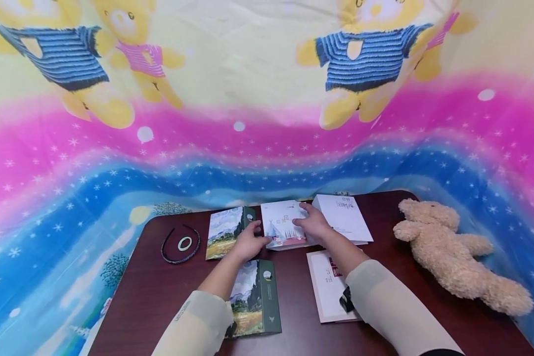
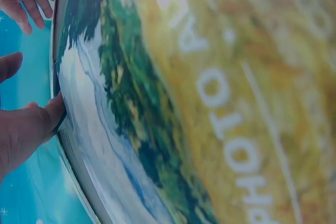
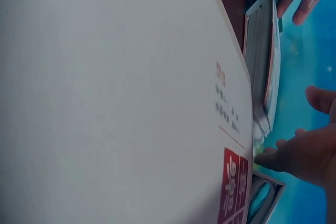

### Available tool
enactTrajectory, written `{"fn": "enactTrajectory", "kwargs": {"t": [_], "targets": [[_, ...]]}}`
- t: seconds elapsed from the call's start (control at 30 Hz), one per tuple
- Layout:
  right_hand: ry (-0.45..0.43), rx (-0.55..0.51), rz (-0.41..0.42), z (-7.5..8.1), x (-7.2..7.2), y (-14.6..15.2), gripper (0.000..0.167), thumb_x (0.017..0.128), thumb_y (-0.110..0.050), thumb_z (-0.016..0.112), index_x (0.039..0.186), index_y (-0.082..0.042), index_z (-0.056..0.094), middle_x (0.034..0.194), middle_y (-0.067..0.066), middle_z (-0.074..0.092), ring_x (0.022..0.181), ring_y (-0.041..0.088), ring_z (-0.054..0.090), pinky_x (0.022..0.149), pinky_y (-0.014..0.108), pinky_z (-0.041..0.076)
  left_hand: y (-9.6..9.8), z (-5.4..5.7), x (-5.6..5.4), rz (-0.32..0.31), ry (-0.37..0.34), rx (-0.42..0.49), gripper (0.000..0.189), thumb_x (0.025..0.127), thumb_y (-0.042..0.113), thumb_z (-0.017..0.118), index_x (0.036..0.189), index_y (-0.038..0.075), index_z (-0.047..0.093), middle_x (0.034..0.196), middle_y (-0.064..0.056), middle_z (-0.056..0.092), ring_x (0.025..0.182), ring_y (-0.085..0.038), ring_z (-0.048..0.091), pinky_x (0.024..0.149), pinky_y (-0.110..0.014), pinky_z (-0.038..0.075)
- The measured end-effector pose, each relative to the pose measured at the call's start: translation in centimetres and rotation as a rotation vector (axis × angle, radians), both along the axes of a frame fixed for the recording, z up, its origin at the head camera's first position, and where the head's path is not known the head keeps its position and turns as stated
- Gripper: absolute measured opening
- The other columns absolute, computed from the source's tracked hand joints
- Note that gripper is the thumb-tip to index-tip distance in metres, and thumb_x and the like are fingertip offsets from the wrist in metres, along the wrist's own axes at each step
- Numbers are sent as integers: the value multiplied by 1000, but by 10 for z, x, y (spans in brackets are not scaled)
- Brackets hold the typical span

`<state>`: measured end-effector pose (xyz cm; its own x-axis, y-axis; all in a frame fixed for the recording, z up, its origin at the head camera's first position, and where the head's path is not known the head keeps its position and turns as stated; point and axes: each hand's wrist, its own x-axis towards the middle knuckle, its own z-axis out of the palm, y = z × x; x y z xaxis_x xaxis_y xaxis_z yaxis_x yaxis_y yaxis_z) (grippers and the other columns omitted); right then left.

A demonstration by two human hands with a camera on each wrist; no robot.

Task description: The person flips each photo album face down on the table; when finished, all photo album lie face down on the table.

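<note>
Two sleeves (image 1: pixel 200 321); two hands (image 1: pixel 251 242) — five books (image 1: pixel 278 220)

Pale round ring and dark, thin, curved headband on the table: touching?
Apart. The head view shows the pale ring lying inside the curve of the dark headband, with reddish-brown tabletop visible between them.

We saw a smooth, dark, wood-like table (image 1: pixel 298 296) with a soft sheen and a backdrop (image 1: pixel 249 64) of smooth, lightly creased printed cloth. The albums (image 1: pixel 276 215) looked bound in smooth card or coated paper, the white cover (image 3: pixel 115 98) in the right wrist view plainly matt. To us the bear (image 1: pixel 454 257) looked rough and fleecy, the sleeves (image 1: pixel 196 321) matt cloth, and the ring (image 1: pixel 180 244) smooth and hard.
</note>
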<state>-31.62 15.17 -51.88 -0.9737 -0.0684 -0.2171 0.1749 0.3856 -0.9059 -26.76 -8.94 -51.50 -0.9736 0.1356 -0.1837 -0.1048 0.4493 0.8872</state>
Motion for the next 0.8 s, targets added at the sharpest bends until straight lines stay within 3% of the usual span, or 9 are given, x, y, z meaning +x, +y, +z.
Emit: {"fn": "enactTrajectory", "kwargs": {"t": [0.3,0.53,0.8], "targets": [[-36,47,67,-2,-1,2,84,94,-18,73,165,-11,28,167,21,26,153,44,23,121,58,26,9,-3,0,-23,-44,-32,81,95,28,76,160,4,35,148,-22,53,135,-39,51,106,-53,47],[-74,47,73,-3,1,0,87,94,-18,75,165,-13,26,167,22,27,152,44,25,120,57,27,11,-4,1,-21,-91,23,79,95,27,75,160,4,36,155,-24,45,143,-40,43,111,-56,42],[-96,60,80,-4,2,1,89,93,-17,75,166,-13,24,167,23,26,152,45,25,119,57,29,15,-4,1,-13,-67,41,77,95,21,75,160,4,37,153,-23,47,141,-39,45,110,-55,43]]}}
